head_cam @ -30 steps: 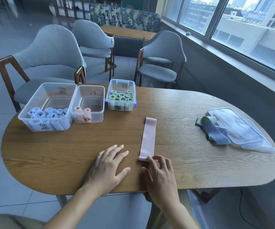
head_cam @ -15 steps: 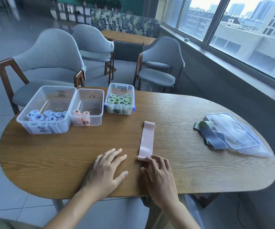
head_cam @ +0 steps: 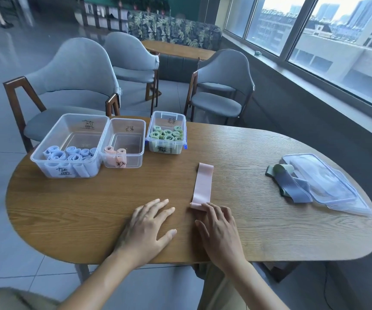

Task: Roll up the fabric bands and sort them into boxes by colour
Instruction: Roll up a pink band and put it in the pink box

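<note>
A pink fabric band (head_cam: pixel 202 184) lies flat and lengthwise on the wooden table (head_cam: pixel 91 204). Its near end is curled into a small roll under the fingertips of my right hand (head_cam: pixel 219 231). My left hand (head_cam: pixel 149 227) rests flat on the table to the left of the band, fingers spread, holding nothing. At the back left stand three clear boxes: one with blue rolls (head_cam: pixel 68 146), one with two pink rolls (head_cam: pixel 124 146), one with green rolls (head_cam: pixel 167 133).
A loose heap of blue and green bands (head_cam: pixel 292 184) lies at the right beside stacked clear lids (head_cam: pixel 328 186). Grey chairs (head_cam: pixel 73 86) stand behind the table. A window wall runs along the right.
The near end of the pink band has curled slightly more under my right fingertips. My left hand stays flat. The camera has tilted a little.
</note>
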The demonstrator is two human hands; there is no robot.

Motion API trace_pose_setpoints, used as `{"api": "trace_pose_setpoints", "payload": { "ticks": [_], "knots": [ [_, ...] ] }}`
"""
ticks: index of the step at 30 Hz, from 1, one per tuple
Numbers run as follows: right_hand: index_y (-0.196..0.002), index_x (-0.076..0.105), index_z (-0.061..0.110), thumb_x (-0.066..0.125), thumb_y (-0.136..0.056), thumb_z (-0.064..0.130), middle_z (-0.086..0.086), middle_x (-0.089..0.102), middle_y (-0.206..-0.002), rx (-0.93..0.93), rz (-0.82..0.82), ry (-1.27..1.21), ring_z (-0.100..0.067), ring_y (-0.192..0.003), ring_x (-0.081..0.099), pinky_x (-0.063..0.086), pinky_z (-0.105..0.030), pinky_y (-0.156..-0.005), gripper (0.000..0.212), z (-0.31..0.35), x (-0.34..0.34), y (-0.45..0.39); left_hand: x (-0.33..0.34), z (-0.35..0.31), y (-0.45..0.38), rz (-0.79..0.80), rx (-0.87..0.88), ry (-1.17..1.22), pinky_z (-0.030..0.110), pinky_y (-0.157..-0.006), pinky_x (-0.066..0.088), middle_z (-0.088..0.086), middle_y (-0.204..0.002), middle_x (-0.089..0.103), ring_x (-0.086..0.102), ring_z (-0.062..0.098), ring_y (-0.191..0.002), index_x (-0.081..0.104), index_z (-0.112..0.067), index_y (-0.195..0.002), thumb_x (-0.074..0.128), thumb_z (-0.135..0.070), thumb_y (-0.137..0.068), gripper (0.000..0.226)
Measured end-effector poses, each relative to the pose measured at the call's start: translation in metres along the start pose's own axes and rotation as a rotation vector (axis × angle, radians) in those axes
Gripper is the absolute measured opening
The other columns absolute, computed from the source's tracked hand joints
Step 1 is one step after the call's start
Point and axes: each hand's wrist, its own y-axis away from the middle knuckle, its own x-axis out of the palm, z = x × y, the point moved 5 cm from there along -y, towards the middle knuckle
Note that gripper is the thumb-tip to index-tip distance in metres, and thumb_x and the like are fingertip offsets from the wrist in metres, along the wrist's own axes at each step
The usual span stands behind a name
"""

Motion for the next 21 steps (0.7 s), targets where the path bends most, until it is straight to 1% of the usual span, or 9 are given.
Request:
{"api": "trace_pose_setpoints", "payload": {
  "ticks": [2, 5, 9, 13, 17, 21],
  "knots": [
    [-0.137, 0.045, 0.031, 0.046, -0.100, 0.047, 0.010, 0.052, -0.140, -0.012, 0.005, -0.006, -0.018, -0.126, 0.041, 0.039, -0.034, -0.107, 0.041, 0.000, 0.000, -0.002, 0.000, 0.000, 0.000, 0.001, -0.001, 0.001, 0.031, -0.118, 0.014, -0.018, -0.158, 0.031, 0.019, 0.005, -0.148, 0.046, -0.040, -0.144, 0.036, -0.067, -0.091, 0.061],
    [-0.132, 0.040, 0.035, 0.055, -0.098, 0.040, 0.004, 0.052, -0.138, -0.028, -0.030, -0.034, -0.021, -0.127, 0.043, 0.044, -0.038, -0.104, 0.038, 0.000, -0.002, -0.005, 0.001, 0.000, 0.000, -0.001, 0.000, 0.002, 0.033, -0.118, 0.017, -0.017, -0.157, 0.033, 0.021, 0.006, -0.148, 0.047, -0.039, -0.143, 0.036, -0.067, -0.091, 0.060],
    [-0.130, 0.042, 0.037, 0.053, -0.097, 0.040, 0.001, 0.048, -0.131, -0.036, -0.029, -0.013, -0.022, -0.120, 0.042, 0.042, -0.037, -0.103, 0.035, -0.001, -0.002, -0.012, 0.001, 0.000, 0.000, 0.005, 0.000, -0.005, 0.031, -0.118, 0.013, -0.018, -0.158, 0.031, 0.019, 0.006, -0.149, 0.045, -0.040, -0.144, 0.035, -0.067, -0.091, 0.061],
    [-0.130, 0.049, 0.033, 0.045, -0.099, 0.040, 0.004, 0.046, -0.125, -0.027, -0.005, 0.075, -0.021, -0.115, 0.042, 0.041, -0.035, -0.099, 0.032, -0.003, 0.004, -0.021, 0.001, 0.001, 0.000, 0.002, -0.002, -0.006, 0.032, -0.118, 0.016, -0.017, -0.157, 0.033, 0.021, 0.006, -0.148, 0.047, -0.039, -0.143, 0.036, -0.067, -0.091, 0.060],
    [-0.125, 0.054, 0.029, 0.051, -0.098, 0.031, 0.005, 0.050, -0.116, -0.018, -0.045, 0.090, -0.021, -0.108, 0.044, 0.044, -0.034, -0.092, 0.028, -0.006, 0.005, -0.030, 0.001, 0.001, 0.000, 0.013, -0.004, -0.011, 0.032, -0.119, 0.015, -0.018, -0.158, 0.030, 0.018, 0.005, -0.149, 0.045, -0.040, -0.145, 0.034, -0.068, -0.091, 0.062],
    [-0.129, 0.054, 0.022, 0.056, -0.095, 0.027, 0.004, 0.059, -0.116, -0.007, -0.069, 0.114, -0.023, -0.108, 0.050, 0.047, -0.035, -0.088, 0.035, -0.008, 0.008, -0.035, 0.001, 0.000, 0.000, 0.016, -0.007, -0.002, 0.033, -0.119, 0.016, -0.018, -0.158, 0.030, 0.018, 0.006, -0.149, 0.045, -0.040, -0.145, 0.033, -0.068, -0.091, 0.062]
  ]
}}
